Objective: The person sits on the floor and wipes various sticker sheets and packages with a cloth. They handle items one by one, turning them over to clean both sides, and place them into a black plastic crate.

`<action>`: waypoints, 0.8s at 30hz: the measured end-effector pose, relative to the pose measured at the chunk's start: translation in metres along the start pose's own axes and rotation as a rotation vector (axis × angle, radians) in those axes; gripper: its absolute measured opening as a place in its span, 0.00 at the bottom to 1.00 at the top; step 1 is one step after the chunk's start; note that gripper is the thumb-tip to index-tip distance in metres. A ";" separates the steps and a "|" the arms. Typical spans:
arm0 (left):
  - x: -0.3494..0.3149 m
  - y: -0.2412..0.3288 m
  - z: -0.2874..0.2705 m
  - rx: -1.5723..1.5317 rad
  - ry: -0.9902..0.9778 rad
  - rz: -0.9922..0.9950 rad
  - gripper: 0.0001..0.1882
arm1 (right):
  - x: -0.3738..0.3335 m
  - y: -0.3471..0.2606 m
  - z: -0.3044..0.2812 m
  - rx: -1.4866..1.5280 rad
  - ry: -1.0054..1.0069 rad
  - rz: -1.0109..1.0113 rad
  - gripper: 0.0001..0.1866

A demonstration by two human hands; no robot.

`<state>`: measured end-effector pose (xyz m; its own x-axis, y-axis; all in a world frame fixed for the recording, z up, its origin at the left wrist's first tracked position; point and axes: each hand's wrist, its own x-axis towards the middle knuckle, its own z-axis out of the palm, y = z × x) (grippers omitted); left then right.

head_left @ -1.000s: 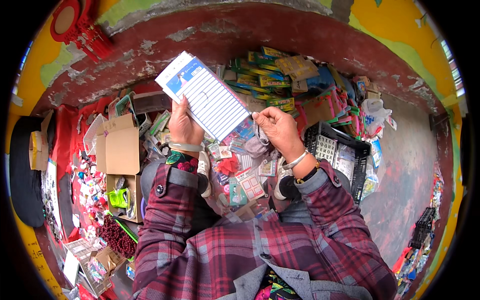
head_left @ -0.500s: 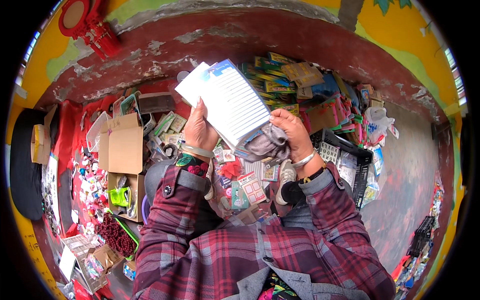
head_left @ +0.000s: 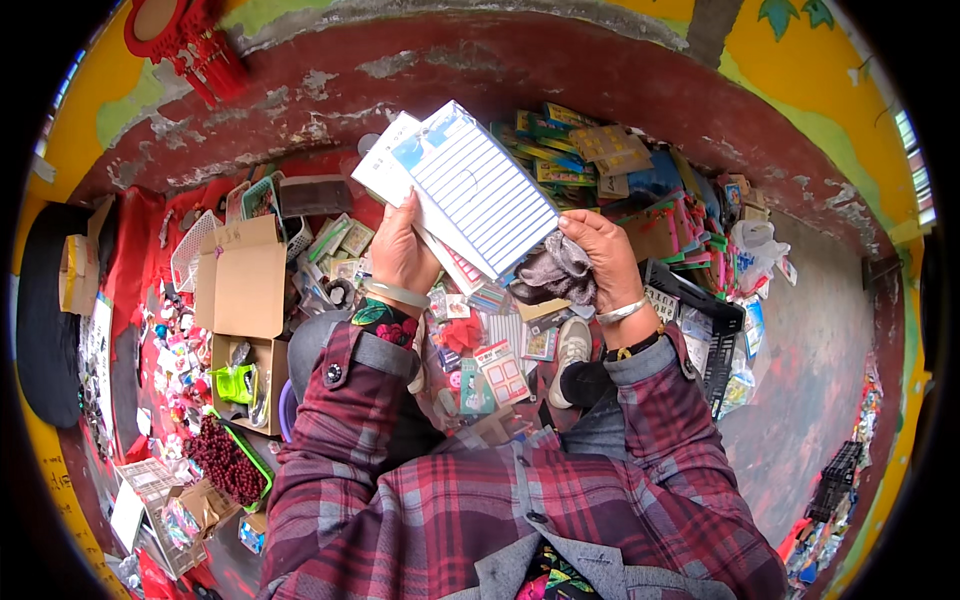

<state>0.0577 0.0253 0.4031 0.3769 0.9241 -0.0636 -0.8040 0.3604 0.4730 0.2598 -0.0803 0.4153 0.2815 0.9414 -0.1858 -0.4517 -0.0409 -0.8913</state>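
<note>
A stack of notepads is held up in front of me. The top lined notepad [head_left: 480,190] has a blue printed header, and a white pad [head_left: 384,160] sticks out from under it on the left. My left hand [head_left: 403,248] grips the stack at its left edge, thumb on top. With thumb and fingers, my right hand [head_left: 606,255] pinches the right corner of the lined notepad. A crumpled grey cloth [head_left: 556,270] is bunched in the same right hand, below the corner. Small flat cards and packets [head_left: 502,372] lie on the floor between my feet.
An opened cardboard box [head_left: 240,285] stands at left, near dark red beads [head_left: 228,460] in a green tray. Piled colourful packages [head_left: 560,150] lie by the red wall. At right are a black plastic crate [head_left: 715,318] and a clear plastic bag [head_left: 760,245].
The lined notepad has turned and slid rightward over the others, so more of the pads beneath shows. My right hand has moved slightly right with the cloth.
</note>
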 end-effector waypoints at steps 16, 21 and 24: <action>0.002 0.002 -0.007 0.162 0.046 -0.036 0.19 | 0.007 0.011 -0.006 -0.316 0.026 -0.030 0.17; 0.000 -0.005 -0.007 0.330 0.027 0.082 0.18 | -0.008 0.002 0.017 -1.097 0.069 -0.439 0.33; -0.008 -0.018 -0.001 0.402 -0.070 0.091 0.17 | -0.010 0.014 0.030 -1.244 0.007 -0.437 0.42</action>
<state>0.0691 0.0111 0.3942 0.3540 0.9340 0.0473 -0.5967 0.1867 0.7804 0.2247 -0.0804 0.4170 0.2105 0.9540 0.2134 0.7511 -0.0180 -0.6600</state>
